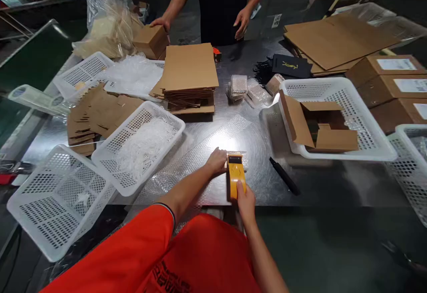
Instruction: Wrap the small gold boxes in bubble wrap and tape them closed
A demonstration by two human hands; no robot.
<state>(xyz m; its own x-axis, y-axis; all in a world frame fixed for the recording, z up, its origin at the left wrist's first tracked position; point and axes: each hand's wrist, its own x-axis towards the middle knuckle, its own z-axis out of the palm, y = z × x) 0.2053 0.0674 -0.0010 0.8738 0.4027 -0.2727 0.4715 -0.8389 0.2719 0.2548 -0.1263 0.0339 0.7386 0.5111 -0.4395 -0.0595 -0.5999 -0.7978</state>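
My right hand [246, 201] is wrapped round a yellow tape dispenser [236, 175], its head pointing away from me. My left hand [217, 159] is closed just left of the dispenser's head, on bubble wrap that seems folded round a small packet [246, 161]; what is inside is hidden. A sheet of bubble wrap [196, 161] spreads over the metal table [263, 186] left of my hands. To the right lies a black pen-like tool [284, 176], perhaps a marker or cutter. Several bubble-wrapped packets [239, 84] are piled farther back.
A white basket [376, 146] at right holds an open cardboard box [336, 139]. At left stand a basket of white shredded filler [147, 139] and another basket [60, 199]. Flat cardboard [191, 68] is stacked ahead. Across the table, a co-worker's hand [163, 23] touches a closed box [151, 41].
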